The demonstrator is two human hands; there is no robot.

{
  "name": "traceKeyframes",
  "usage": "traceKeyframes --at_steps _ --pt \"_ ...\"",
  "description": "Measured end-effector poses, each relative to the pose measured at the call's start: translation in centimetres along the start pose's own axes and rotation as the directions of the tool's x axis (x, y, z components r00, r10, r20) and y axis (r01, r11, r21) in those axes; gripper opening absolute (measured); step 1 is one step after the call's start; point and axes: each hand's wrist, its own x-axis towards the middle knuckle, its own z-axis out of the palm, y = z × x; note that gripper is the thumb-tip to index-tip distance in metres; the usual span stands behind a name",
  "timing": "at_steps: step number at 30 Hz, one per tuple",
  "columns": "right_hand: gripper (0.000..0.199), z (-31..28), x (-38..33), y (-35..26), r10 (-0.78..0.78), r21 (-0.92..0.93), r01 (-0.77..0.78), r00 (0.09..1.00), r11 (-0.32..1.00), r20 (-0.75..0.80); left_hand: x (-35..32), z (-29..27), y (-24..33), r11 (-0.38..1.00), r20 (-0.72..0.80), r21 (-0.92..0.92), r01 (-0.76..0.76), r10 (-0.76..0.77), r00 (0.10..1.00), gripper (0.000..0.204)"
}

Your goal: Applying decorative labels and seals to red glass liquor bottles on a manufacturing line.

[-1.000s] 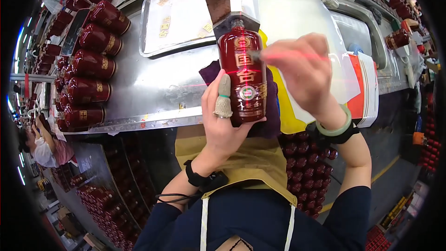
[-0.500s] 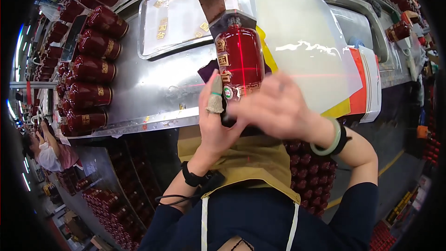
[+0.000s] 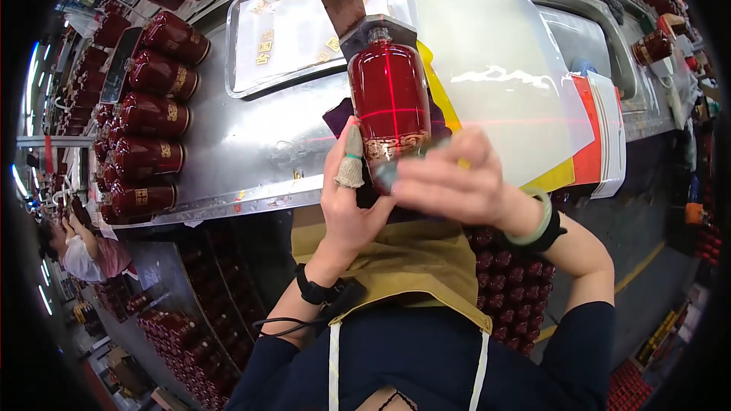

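1. Nearest the camera, the person's dark blue sleeves and a mustard-yellow apron (image 3: 411, 274) fill the lower frame; a black wristband with a trailing cable sits on the left wrist and a pale green bangle (image 3: 535, 221) on the right.

2. The left hand (image 3: 352, 198) cups the base of a glossy red glass bottle with a gold decorative band (image 3: 390, 103), its fingers closed around the lower body; one finger wears a frayed white cloth cot, apparently to guard the finish.

3. The right hand (image 3: 449, 179) crosses over the bottle's foot, fingers pressed on the glass and blurred; whether it pinches anything small cannot be told.

4. The bottle lies at the near edge of the stainless-steel workbench (image 3: 244, 148), neck seated against a dark angled metal fixture (image 3: 358, 27) that seems to steady it. Red laser lines cross on its side, apparently an alignment guide.

5. Beyond, a translucent white plastic sheet (image 3: 495, 68) overlaps yellow and orange sheets, and a shallow metal tray (image 3: 282, 34) carries small gold labels.

6. To the left, a row of matching red bottles (image 3: 152, 114) lies on its side along the bench.
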Motion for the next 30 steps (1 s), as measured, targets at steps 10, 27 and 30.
traceKeyframes --at_steps 10,27,30 --pt "0.03 -0.5 -1.3 -1.1 -0.073 0.042 0.069 0.992 0.997 0.099 -0.3 0.1 0.0 0.991 -0.039 -0.13 0.02 -0.025 0.999 0.081" --pt "0.021 -0.4 -2.3 -1.5 0.844 0.303 -0.788 0.492 0.536 -0.213 1.1 1.4 4.4 0.812 0.095 0.543 -0.215 0.195 0.976 0.061" --pt "0.021 1.1 -1.3 -3.4 0.869 0.334 -0.802 0.457 0.495 -0.191 0.2 1.2 3.7 0.952 0.026 0.306 -0.029 0.022 0.999 0.076"
